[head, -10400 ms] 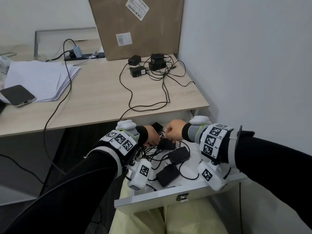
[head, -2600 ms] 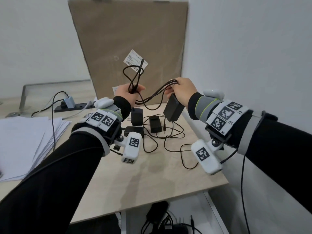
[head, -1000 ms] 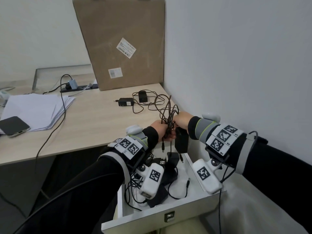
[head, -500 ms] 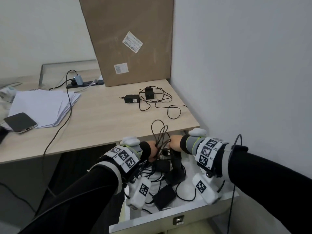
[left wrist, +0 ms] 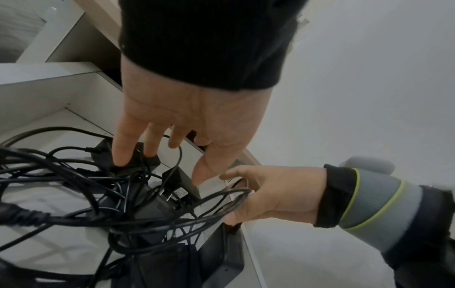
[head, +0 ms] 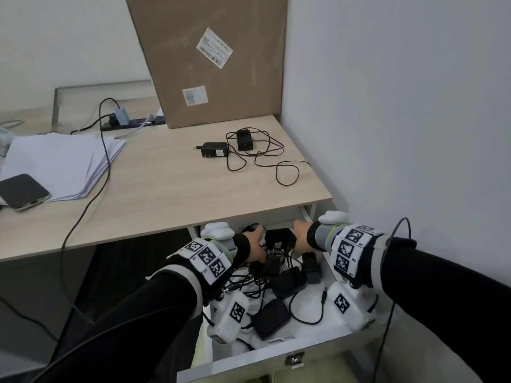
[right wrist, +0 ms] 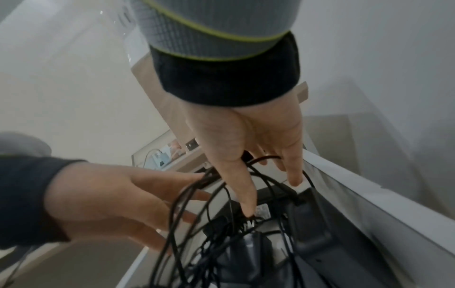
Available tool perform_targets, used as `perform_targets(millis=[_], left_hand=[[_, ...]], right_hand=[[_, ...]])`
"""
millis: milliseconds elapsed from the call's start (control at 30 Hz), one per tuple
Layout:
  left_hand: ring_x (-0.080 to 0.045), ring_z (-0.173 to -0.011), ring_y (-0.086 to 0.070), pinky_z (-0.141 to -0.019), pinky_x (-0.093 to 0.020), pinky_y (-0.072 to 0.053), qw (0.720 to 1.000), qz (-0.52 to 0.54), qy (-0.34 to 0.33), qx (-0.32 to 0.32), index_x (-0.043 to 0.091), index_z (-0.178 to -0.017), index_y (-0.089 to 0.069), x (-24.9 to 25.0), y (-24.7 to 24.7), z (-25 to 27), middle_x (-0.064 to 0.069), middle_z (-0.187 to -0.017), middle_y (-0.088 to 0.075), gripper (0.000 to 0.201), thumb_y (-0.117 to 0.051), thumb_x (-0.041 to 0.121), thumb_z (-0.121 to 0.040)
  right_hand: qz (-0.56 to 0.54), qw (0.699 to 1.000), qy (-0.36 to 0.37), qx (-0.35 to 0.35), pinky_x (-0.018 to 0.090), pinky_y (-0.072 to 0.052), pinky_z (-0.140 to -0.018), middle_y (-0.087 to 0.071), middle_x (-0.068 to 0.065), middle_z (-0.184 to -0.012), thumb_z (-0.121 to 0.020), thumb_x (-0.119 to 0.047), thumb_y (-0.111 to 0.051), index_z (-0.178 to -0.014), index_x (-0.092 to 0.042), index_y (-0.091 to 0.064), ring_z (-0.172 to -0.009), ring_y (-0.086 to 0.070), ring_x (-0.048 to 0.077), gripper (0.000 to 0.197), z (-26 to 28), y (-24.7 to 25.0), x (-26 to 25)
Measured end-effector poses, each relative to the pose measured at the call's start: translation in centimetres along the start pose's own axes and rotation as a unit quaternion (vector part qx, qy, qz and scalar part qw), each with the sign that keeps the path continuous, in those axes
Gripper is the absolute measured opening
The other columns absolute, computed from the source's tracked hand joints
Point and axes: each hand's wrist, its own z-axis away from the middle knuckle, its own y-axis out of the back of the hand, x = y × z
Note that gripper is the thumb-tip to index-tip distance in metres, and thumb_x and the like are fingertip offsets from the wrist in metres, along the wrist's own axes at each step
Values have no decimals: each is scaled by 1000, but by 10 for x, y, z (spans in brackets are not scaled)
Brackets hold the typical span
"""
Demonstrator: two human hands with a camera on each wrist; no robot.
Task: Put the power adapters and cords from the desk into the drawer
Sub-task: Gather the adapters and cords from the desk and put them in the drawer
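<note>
The white drawer (head: 276,357) stands pulled out under the desk (head: 171,194), holding several black power adapters (head: 272,317) in tangled cords. Both hands reach into its back part, under the desk edge. My left hand (head: 255,248) has its fingers straight, and its fingertips (left wrist: 120,159) touch an adapter. My right hand (head: 300,240) hooks curled fingers round a bundle of cord loops (left wrist: 221,198) and its thumb (right wrist: 246,204) points down at an adapter. Two more adapters (head: 215,153) (head: 244,140) lie on the desk with their loose cord (head: 287,172).
A tall cardboard box (head: 213,59) leans at the back of the desk. A paper stack (head: 60,164), a phone (head: 23,190) and a power strip (head: 130,124) lie to the left. One cable (head: 83,217) hangs over the desk's front edge. The wall (head: 387,134) is close on the right.
Both hands have gone down from above the drawer into its back part, with the cord loops and the adapter. The left hand has let go of the cord and straightened its fingers.
</note>
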Motion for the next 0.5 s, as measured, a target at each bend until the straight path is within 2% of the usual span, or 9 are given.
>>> perform_targets(millis=[67, 133, 200, 233, 300, 333, 400, 467, 500], left_hand=[[-30, -127, -49, -90, -31, -46, 1000, -5, -28, -1, 23, -154, -3, 1, 3, 0, -9, -155, -29, 77, -52, 26, -94], [-29, -127, -50, -79, -25, -45, 999, -8, -46, 0, 24, -152, -21, 2, 1, 1, -8, -150, -39, 64, -50, 29, -95], [-30, -127, -50, -79, -28, -48, 999, -12, -39, -23, 25, -147, -35, 3, -3, 1, -9, -144, -47, 53, -47, 31, -96], [-30, -127, -49, -88, -33, -50, 999, -18, -31, -35, 25, -145, -40, 2, -5, 0, -8, -144, -47, 49, -46, 30, -96], [-28, -129, -48, -100, -38, -49, 998, -23, -8, -61, 25, -142, -45, -2, -10, -5, -5, -146, -44, 46, -45, 28, -96], [-27, -129, -48, -100, -39, -49, 997, -27, -3, -66, 24, -141, -46, -2, -11, -5, -4, -146, -44, 45, -45, 27, -96], [-27, -129, -48, -102, -36, -47, 997, -46, -13, -62, 21, -141, -46, -3, -12, -5, -5, -146, -45, 45, -43, 24, -97], [-26, -127, -50, -102, -31, -41, 997, -60, -37, -39, 17, -140, -48, -2, -8, -6, -6, -143, -49, 43, -41, 17, -97], [-25, -119, -55, -98, -29, -41, 997, -50, -49, -19, 13, -137, -51, -2, -5, -9, -7, -139, -52, 41, -41, 13, -97]], right_hand=[[-15, 1000, 17, -15, 38, -47, -99, -42, 13, -143, -81, -33, -72, -148, -6, -18, -125, -51, 30, 91, -3, 8, 0], [-11, 999, 36, -30, 39, -48, -100, -45, 12, -143, -78, -36, -75, -148, -8, -24, -122, -53, 29, 91, -6, 13, 0], [17, 996, 51, -64, 32, -50, -84, -59, 11, -121, -81, -38, -71, -134, -3, -46, -98, -59, 26, 68, -4, 16, -3], [33, 994, 65, -76, 31, -48, -74, -61, 10, -104, -85, -38, -67, -120, -1, -56, -85, -57, 24, 52, -5, 14, -5], [65, 991, 69, -92, 27, -40, -59, -52, 5, -77, -93, -38, -55, -90, -4, -58, -64, -48, 19, 35, -3, 8, -13], [92, 989, 71, -89, 24, -36, -56, -45, 3, -72, -97, -38, -48, -91, -4, -56, -59, -43, 17, 35, -2, 4, -17], [133, 984, 79, -84, 26, -39, -62, -49, 3, -76, -100, -38, -39, -113, -5, -56, -64, -48, 16, 39, -4, -4, -26], [114, 986, 89, -78, 33, -39, -71, -51, 5, -78, -100, -37, -36, -105, -5, -55, -65, -48, 19, 37, -12, -7, -33], [91, 989, 96, -73, 32, -36, -73, -50, 5, -77, -101, -36, -36, -100, -5, -54, -63, -45, 20, 35, -15, -8, -36]])
